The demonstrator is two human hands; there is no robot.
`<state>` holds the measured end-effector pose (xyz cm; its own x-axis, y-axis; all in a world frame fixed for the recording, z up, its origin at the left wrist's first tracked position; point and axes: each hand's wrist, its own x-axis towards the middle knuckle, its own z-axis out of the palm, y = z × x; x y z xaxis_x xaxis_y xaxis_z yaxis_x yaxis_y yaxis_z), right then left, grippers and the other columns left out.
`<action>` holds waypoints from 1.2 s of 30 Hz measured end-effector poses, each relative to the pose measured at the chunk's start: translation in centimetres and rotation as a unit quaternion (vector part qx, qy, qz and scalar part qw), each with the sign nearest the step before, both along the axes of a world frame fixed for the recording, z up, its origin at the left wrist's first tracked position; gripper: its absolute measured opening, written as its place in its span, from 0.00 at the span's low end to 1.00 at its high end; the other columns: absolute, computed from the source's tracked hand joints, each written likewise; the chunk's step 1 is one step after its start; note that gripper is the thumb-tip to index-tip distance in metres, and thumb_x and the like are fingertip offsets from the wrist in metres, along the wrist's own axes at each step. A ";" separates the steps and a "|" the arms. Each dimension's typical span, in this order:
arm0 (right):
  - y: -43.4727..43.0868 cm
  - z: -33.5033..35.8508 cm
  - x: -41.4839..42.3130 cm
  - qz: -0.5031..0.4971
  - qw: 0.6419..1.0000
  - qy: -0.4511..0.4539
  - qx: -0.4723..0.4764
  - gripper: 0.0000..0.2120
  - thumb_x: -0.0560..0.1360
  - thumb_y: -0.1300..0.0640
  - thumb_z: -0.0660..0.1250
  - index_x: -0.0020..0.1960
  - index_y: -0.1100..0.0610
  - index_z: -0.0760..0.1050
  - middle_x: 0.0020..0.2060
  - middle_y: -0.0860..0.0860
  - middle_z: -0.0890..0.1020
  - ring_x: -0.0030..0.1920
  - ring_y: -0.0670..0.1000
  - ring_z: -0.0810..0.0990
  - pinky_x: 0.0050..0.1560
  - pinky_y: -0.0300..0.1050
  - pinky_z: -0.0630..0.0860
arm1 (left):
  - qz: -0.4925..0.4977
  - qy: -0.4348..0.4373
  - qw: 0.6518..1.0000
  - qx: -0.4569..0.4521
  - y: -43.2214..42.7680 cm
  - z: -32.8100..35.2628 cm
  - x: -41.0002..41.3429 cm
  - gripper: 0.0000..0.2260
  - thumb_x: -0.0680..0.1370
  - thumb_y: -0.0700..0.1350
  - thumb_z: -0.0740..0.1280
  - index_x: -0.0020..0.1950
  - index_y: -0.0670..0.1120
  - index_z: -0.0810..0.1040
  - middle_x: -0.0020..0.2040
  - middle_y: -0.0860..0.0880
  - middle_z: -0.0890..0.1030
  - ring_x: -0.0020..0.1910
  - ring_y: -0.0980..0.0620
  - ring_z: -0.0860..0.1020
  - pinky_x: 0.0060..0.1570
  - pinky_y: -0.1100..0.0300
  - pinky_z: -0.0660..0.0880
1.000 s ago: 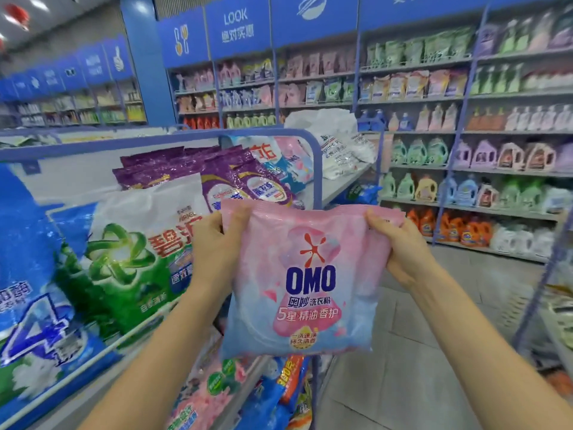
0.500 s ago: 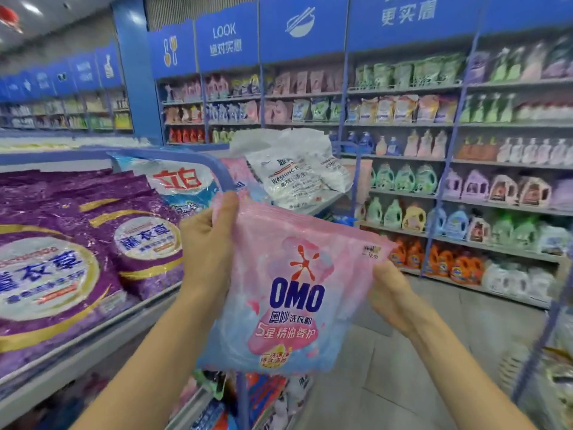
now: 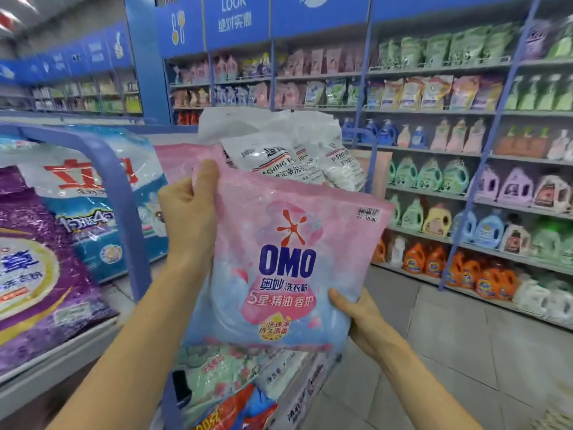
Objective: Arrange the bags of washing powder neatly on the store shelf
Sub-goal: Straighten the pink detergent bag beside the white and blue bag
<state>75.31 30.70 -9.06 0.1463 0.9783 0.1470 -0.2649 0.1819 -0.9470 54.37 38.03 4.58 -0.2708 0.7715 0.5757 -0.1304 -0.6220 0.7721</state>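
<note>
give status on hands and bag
Left hand grips pink bag at top corner. Right hand holds its bottom edge. White bags piled right behind it.

Blue-framed wall shelves (image 3: pixel 434 110) are lining a grey tiled floor (image 3: pixel 449 352); blue header signs (image 3: pixel 235 20) are hanging above; a red blur, perhaps a lamp (image 3: pixel 7 24), is showing overhead.

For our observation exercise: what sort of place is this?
Probably a supermarket's laundry aisle: wall shelves lined with orange detergent bottles, white washing powder bags stacked nearby, and a price sticker on the pink OMO bag.
</note>
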 end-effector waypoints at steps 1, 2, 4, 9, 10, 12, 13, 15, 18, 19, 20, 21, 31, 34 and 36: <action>1.3 0.8 1.0 -0.003 1.000 -0.001 0.007 0.47 0.39 0.43 0.83 0.54 0.59 0.75 0.44 0.54 0.85 0.43 0.52 0.84 0.43 0.45 0.81 | 0.013 0.015 1.000 0.013 1.3 0.3 0.7 0.21 0.79 0.51 0.63 0.28 0.46 0.62 0.23 0.56 0.60 0.25 0.57 0.58 0.25 0.62 0.54; 2.6 1.6 2.0 -0.005 1.000 -0.003 0.017 0.44 0.39 0.43 0.83 0.51 0.59 0.76 0.42 0.53 0.85 0.41 0.51 0.84 0.41 0.44 0.81 | 0.022 0.028 0.999 0.021 2.4 0.6 1.3 0.22 0.79 0.51 0.63 0.28 0.48 0.60 0.22 0.55 0.58 0.24 0.57 0.56 0.24 0.62 0.52; 5.2 3.1 3.7 -0.008 0.999 -0.006 0.039 0.41 0.39 0.43 0.83 0.48 0.58 0.78 0.39 0.53 0.85 0.39 0.50 0.84 0.37 0.42 0.80 | 0.026 0.037 0.999 0.029 4.8 1.2 2.4 0.22 0.79 0.51 0.62 0.27 0.47 0.60 0.22 0.56 0.58 0.23 0.58 0.56 0.23 0.62 0.52; 12.6 5.4 7.3 0.000 0.998 0.021 0.058 0.38 0.38 0.45 0.84 0.45 0.58 0.81 0.38 0.55 0.85 0.37 0.52 0.84 0.35 0.45 0.81 | -0.020 0.068 0.997 -0.016 9.8 3.2 3.8 0.23 0.79 0.56 0.58 0.36 0.38 0.72 0.33 0.44 0.66 0.29 0.50 0.64 0.30 0.59 0.61; 14.1 5.7 7.8 0.009 0.998 0.026 0.058 0.35 0.38 0.45 0.84 0.42 0.58 0.83 0.38 0.55 0.85 0.36 0.52 0.84 0.35 0.44 0.80 | -0.015 0.071 0.997 -0.029 10.4 3.3 3.9 0.22 0.79 0.58 0.56 0.38 0.41 0.72 0.33 0.44 0.67 0.28 0.51 0.66 0.31 0.60 0.64; 17.2 6.3 8.5 0.032 0.997 0.032 0.063 0.31 0.37 0.45 0.84 0.38 0.56 0.85 0.37 0.54 0.85 0.35 0.51 0.84 0.34 0.44 0.80 | -0.027 0.083 0.995 -0.052 11.7 2.3 3.6 0.22 0.79 0.60 0.54 0.40 0.42 0.72 0.35 0.48 0.75 0.31 0.58 0.74 0.38 0.67 0.71; 18.7 6.6 8.6 0.046 0.996 0.035 0.067 0.32 0.37 0.45 0.84 0.39 0.56 0.84 0.36 0.53 0.85 0.35 0.51 0.84 0.34 0.44 0.81 | -0.041 0.092 0.993 -0.062 12.3 1.3 3.3 0.23 0.77 0.63 0.56 0.42 0.45 0.76 0.39 0.52 0.80 0.36 0.60 0.78 0.44 0.67 0.73; 21.9 7.0 8.7 0.078 0.994 0.046 0.068 0.37 0.38 0.45 0.84 0.44 0.58 0.82 0.38 0.54 0.85 0.36 0.51 0.84 0.35 0.45 0.81 | -0.056 0.095 0.989 -0.102 13.4 -1.3 2.6 0.22 0.68 0.68 0.61 0.48 0.53 0.79 0.45 0.57 0.83 0.48 0.56 0.80 0.54 0.60 0.74; 26.7 7.5 8.1 0.152 0.986 0.039 0.051 0.36 0.40 0.46 0.84 0.45 0.60 0.82 0.39 0.56 0.85 0.38 0.54 0.84 0.36 0.47 0.81 | -0.062 0.137 0.972 -0.181 14.1 -5.3 2.4 0.33 0.60 0.71 0.63 0.58 0.53 0.77 0.56 0.56 0.81 0.58 0.55 0.77 0.65 0.51 0.69; 28.3 7.7 7.7 0.175 0.983 0.030 0.044 0.37 0.40 0.46 0.84 0.45 0.61 0.82 0.40 0.57 0.85 0.38 0.55 0.84 0.36 0.48 0.81 | -0.059 0.130 0.970 -0.198 14.2 -6.2 2.9 0.37 0.59 0.73 0.64 0.61 0.52 0.76 0.60 0.55 0.79 0.61 0.55 0.75 0.68 0.50 0.66; 29.8 8.0 7.1 0.195 0.980 0.017 0.034 0.39 0.40 0.46 0.84 0.46 0.62 0.80 0.40 0.58 0.85 0.38 0.56 0.84 0.35 0.48 0.81 | -0.046 0.098 0.972 -0.209 14.4 -6.5 3.5 0.42 0.57 0.76 0.64 0.63 0.52 0.75 0.62 0.54 0.78 0.64 0.55 0.74 0.69 0.49 0.64; 31.2 8.3 6.4 0.214 0.977 0.005 0.024 0.42 0.39 0.45 0.84 0.48 0.64 0.79 0.39 0.58 0.85 0.37 0.56 0.84 0.34 0.47 0.80 | -0.015 0.060 0.974 -0.219 14.7 -6.5 3.9 0.44 0.56 0.77 0.63 0.64 0.51 0.75 0.63 0.53 0.78 0.64 0.53 0.73 0.69 0.48 0.63; 39.0 7.1 1.0 0.170 0.975 -0.118 0.076 0.10 0.77 0.57 0.63 0.56 0.61 0.75 0.43 0.54 0.83 0.40 0.51 0.82 0.40 0.40 0.79 | 0.328 0.111 0.885 -0.311 20.0 -5.5 4.5 0.20 0.81 0.59 0.47 0.43 0.49 0.71 0.36 0.52 0.69 0.40 0.52 0.69 0.41 0.59 0.60; 39.7 6.7 -0.1 0.128 0.980 -0.121 0.090 0.10 0.79 0.54 0.60 0.53 0.59 0.74 0.49 0.60 0.80 0.45 0.54 0.77 0.49 0.49 0.74 | 0.390 0.144 0.848 -0.330 20.6 -5.5 5.1 0.21 0.82 0.57 0.46 0.38 0.47 0.68 0.33 0.51 0.67 0.34 0.53 0.67 0.34 0.56 0.56; 39.6 6.8 -1.0 0.111 0.980 -0.119 0.115 0.09 0.79 0.54 0.59 0.49 0.60 0.74 0.44 0.59 0.79 0.44 0.53 0.75 0.49 0.52 0.74 | 0.424 0.114 0.849 -0.293 21.1 -6.2 4.7 0.22 0.81 0.58 0.49 0.38 0.44 0.70 0.34 0.49 0.70 0.37 0.50 0.69 0.34 0.56 0.61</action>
<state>74.35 70.32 -2.28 -0.1314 0.9194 0.3708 -0.0977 0.3602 -0.9277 59.03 59.11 -1.63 -0.8051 0.5266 0.2728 0.3674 0.0817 0.9265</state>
